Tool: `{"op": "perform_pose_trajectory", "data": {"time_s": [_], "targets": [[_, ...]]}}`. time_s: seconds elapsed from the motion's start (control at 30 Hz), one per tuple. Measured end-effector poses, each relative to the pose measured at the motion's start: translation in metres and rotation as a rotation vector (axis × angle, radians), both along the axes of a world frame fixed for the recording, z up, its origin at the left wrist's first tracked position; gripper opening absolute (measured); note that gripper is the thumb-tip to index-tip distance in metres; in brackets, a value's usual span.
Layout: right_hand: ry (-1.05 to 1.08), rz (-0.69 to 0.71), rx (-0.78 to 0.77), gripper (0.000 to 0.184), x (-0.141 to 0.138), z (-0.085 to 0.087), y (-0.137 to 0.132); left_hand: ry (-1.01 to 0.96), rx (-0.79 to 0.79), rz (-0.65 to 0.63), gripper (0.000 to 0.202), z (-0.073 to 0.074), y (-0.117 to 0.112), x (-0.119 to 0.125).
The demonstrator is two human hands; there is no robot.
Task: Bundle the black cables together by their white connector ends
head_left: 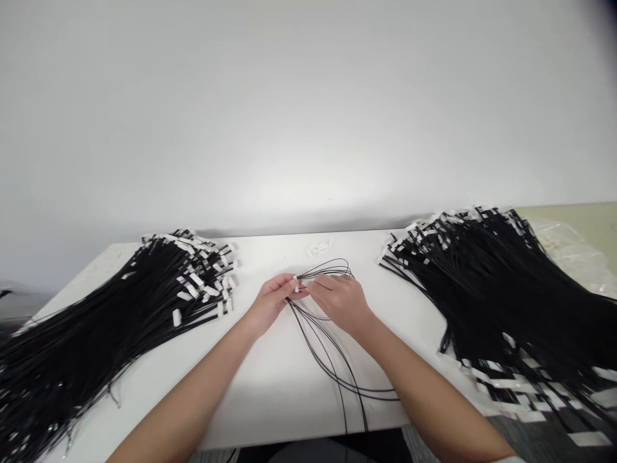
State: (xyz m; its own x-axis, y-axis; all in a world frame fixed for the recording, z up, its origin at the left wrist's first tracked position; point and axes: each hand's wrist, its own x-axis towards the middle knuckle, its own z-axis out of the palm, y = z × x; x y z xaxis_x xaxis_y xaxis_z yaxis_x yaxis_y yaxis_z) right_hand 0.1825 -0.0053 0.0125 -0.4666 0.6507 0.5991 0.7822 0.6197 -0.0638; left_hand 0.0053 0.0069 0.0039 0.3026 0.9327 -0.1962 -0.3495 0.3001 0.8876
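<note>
At the middle of the table, my left hand (271, 301) is closed, with a small white connector (296, 283) pinched between thumb and fingers. Thin black wires (315, 272) run from the connector to the right and loop behind my right hand (341, 299). That hand is closed too, its fingertips pinching a black wire right beside the connector. The wire's tip is too small to make out. More black wires (332, 372) hang from below my left hand and curve towards the table's front edge, partly hidden by my right forearm.
A large pile of black cables with white connector ends (120, 308) covers the left side. Another such pile (506, 289) lies on the right. Several small white connectors (319, 247) rest near the wall (308, 128). A clear plastic bag (573, 251) lies at the far right.
</note>
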Motion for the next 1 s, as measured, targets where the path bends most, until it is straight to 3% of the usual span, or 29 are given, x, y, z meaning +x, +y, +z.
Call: {"op": "perform_pose_trajectory", "data": {"time_s": [0.33, 0.5, 0.6, 0.77, 0.83, 0.93, 1.0], "targets": [[0.018, -0.002, 0.059, 0.028, -0.006, 0.009, -0.003, -0.005, -0.005, 0.016, 0.020, -0.001, -0.002, 0.000], [0.010, 0.002, 0.011, 0.026, -0.007, 0.008, -0.003, -0.002, -0.003, 0.026, 0.021, 0.000, -0.003, 0.001], [0.031, 0.028, 0.005, 0.016, -0.004, 0.012, -0.003, -0.064, -0.017, 0.073, 0.021, 0.001, -0.002, 0.002], [0.200, 0.066, 0.137, 0.017, 0.003, 0.024, -0.008, -0.242, -0.066, 0.268, 0.015, -0.001, 0.003, -0.001], [0.241, 0.081, -0.010, 0.011, 0.003, 0.025, -0.012, -0.292, -0.089, 0.322, 0.013, -0.001, 0.005, -0.002], [0.195, 0.069, -0.366, 0.013, -0.002, 0.019, -0.015, -0.339, -0.100, 0.361, 0.013, 0.001, 0.005, -0.003], [0.174, 0.047, -0.475, 0.015, -0.007, 0.012, -0.016, -0.355, -0.085, 0.354, 0.013, 0.003, 0.002, -0.002]]}}
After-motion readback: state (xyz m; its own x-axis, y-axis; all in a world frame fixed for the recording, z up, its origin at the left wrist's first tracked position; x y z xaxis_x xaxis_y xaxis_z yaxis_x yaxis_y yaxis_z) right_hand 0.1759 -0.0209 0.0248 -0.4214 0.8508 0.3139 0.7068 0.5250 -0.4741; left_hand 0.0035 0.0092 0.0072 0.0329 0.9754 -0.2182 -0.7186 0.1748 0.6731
